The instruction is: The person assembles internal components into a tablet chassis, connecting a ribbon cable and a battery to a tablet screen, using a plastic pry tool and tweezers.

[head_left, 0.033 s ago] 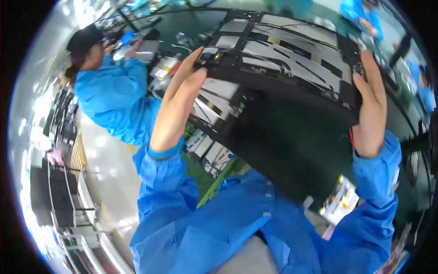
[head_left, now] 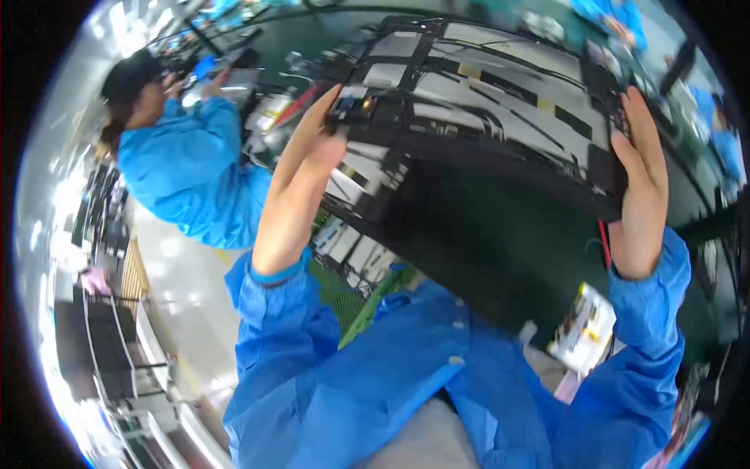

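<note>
Between my two hands a large opened black electronic device (head_left: 512,117) is held up off the table, tilted. Grey flat panels, black cables and yellowish tape patches show on its exposed inner side. My left hand (head_left: 297,191) grips its left edge, with fingers behind and thumb nearer me. At the right edge, my right hand (head_left: 642,168) holds it in the same way. Beneath its left part lies a similar opened device (head_left: 351,176), partly covered. The fingertips of both hands are partly hidden by the device's edges.
Dark table surface (head_left: 484,234) spreads below the held device. Left of my waist, a green crate (head_left: 336,301) contains more grey and black parts. A white package with yellow marks (head_left: 584,332) lies near my right forearm. Another person in blue (head_left: 183,156) works at the left.
The device and both my hands sit very slightly lower in the picture, its right edge a little further right. The whole scene has shifted a little; my grip looks the same.
</note>
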